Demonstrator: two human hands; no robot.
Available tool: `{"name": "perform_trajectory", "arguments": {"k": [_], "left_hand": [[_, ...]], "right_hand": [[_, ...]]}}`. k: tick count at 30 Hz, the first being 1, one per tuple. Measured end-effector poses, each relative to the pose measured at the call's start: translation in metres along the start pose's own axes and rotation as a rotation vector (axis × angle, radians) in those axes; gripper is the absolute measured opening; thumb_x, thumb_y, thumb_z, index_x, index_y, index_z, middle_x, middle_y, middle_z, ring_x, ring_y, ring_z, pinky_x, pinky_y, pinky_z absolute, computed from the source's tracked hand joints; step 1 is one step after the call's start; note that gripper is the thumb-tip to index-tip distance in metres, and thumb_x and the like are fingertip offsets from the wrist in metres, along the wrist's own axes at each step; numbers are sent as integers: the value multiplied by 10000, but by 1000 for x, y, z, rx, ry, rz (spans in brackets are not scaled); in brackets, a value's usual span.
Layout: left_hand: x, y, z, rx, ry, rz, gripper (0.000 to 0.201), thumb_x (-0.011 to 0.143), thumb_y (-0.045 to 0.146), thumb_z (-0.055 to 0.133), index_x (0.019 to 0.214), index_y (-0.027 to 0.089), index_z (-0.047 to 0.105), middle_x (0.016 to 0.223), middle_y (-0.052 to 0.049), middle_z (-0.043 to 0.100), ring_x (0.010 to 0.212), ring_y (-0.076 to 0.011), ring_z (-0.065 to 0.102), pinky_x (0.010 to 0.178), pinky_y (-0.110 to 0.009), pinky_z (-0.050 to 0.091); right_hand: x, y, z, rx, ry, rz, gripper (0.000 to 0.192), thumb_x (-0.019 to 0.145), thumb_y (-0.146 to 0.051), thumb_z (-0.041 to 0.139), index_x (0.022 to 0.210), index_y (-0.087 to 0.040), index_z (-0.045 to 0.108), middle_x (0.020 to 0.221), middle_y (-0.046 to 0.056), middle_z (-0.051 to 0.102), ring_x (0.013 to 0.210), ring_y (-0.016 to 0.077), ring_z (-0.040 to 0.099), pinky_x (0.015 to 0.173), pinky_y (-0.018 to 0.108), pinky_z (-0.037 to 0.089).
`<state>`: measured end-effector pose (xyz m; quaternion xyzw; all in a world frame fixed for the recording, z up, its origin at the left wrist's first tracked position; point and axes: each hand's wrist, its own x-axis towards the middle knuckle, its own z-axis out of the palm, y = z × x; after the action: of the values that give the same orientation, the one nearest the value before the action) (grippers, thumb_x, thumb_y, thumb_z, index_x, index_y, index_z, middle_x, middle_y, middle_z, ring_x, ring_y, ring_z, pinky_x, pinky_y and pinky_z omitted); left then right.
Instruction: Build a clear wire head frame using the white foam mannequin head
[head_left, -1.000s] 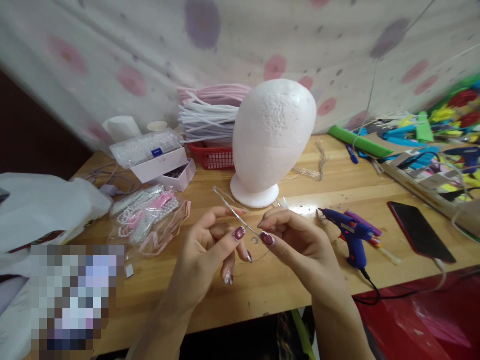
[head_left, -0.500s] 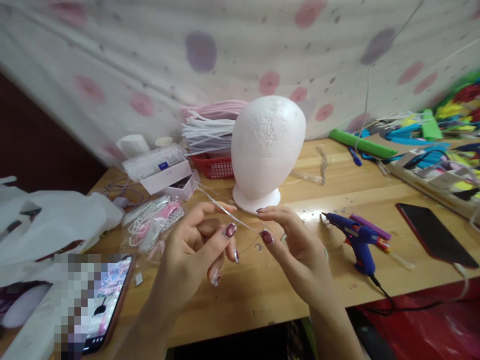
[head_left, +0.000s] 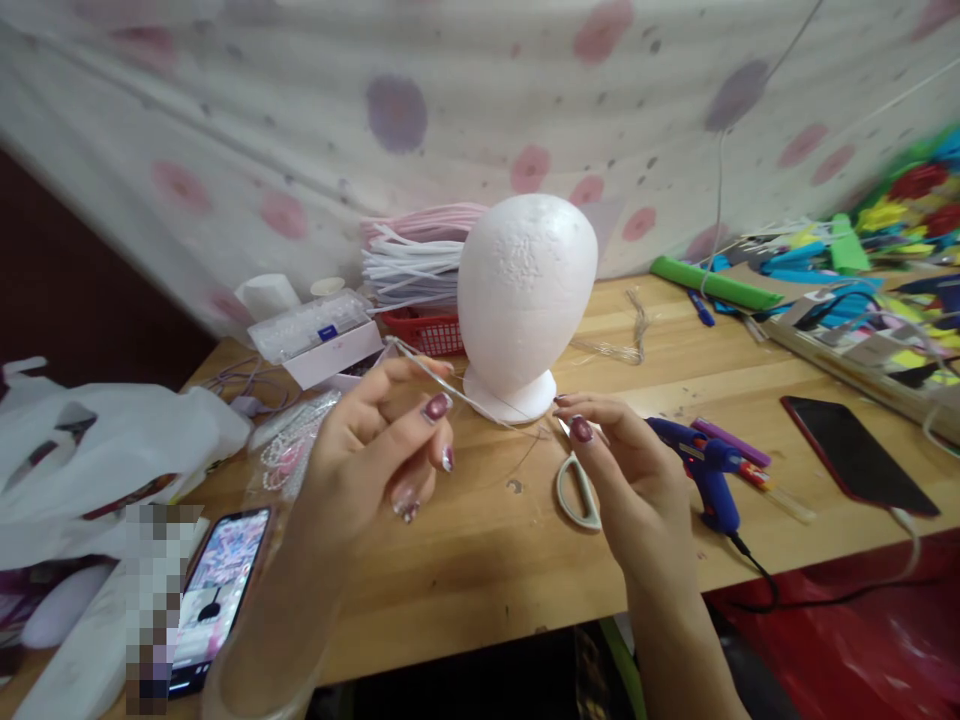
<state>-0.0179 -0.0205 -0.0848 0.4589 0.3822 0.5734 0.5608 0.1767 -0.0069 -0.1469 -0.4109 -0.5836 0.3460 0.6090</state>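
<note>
My left hand (head_left: pixel 375 450) pinches a thin silvery wire (head_left: pixel 465 398) between thumb and forefinger. The wire slants from upper left down to the right, towards my right hand (head_left: pixel 619 470). That hand's thumb and forefinger are closed at the wire's far end, where a fine strand loops down to the table. Small white-handled scissors (head_left: pixel 577 495) lie on the wood just under my right hand. A white foam head form (head_left: pixel 525 290) stands right behind both hands.
A blue glue gun (head_left: pixel 697 465) with its cord lies right of my right hand, a dark phone (head_left: pixel 855 455) beyond it. At left are a lit phone (head_left: pixel 217 590), a white plastic bag (head_left: pixel 112 440), packets of pearls (head_left: pixel 289 450), a bead box (head_left: pixel 315 325) and a red basket (head_left: pixel 424 330).
My hands have moved apart along the wire, the left rising to the left and the right shifting right. The scissors have come into sight under my right hand. The view shifted a little.
</note>
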Motion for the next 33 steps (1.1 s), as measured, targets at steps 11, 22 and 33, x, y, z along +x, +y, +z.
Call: {"name": "perform_trajectory", "arguments": {"k": [11,22,33], "left_hand": [[-4,34,-2,-13,99,82,160,786,208,719,940,226,678,527,79,541,283,8,255,308,-131,216],[-43,-2,-24,30,158,220,122,832,300,724,941,269,677,436,88,531,275,-17,292,302,-126,227],[-50,-29,-51,92,218,368,117,805,323,760,906,262,760,439,57,538,347,-52,398,327,-136,228]], "right_hand": [[-25,33,26,225,138,295,226,853,-379,695,1021,-248,620,1043,49,663,1010,203,634,937,387,508],[-62,41,71,366,-373,322,205,943,-391,582,979,-209,667,948,69,724,903,192,690,863,360,556],[-67,49,64,95,-319,199,221,941,-350,567,944,-207,735,916,94,778,871,236,743,802,362,581]]}}
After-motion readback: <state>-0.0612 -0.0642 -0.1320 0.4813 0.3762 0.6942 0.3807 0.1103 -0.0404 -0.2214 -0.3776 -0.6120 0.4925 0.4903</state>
